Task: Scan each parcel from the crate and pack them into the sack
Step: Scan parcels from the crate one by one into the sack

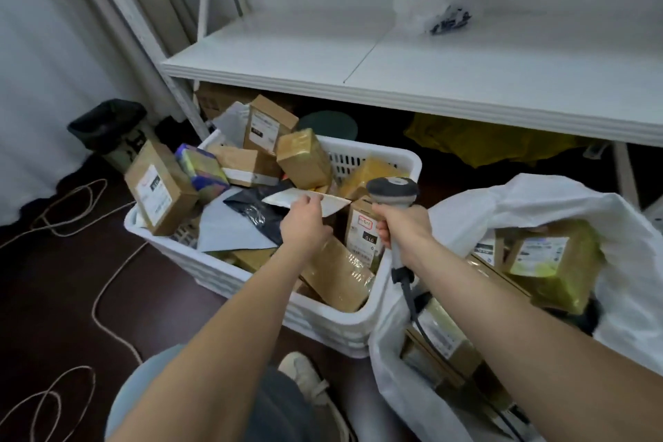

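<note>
Mailer (335, 206): pinched in my left grip (305, 222) over crate (323, 319).
Scanner (393, 190): clasped in my right grip (405, 226); sack (574, 204) at 3 o'clock.

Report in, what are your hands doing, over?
Left hand pinches flat white parcel above crate. Right hand grips scanner beside it. Sack open, boxes inside. Path to sack looks free.

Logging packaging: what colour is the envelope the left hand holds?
White envelope; the head view shows it.
</note>
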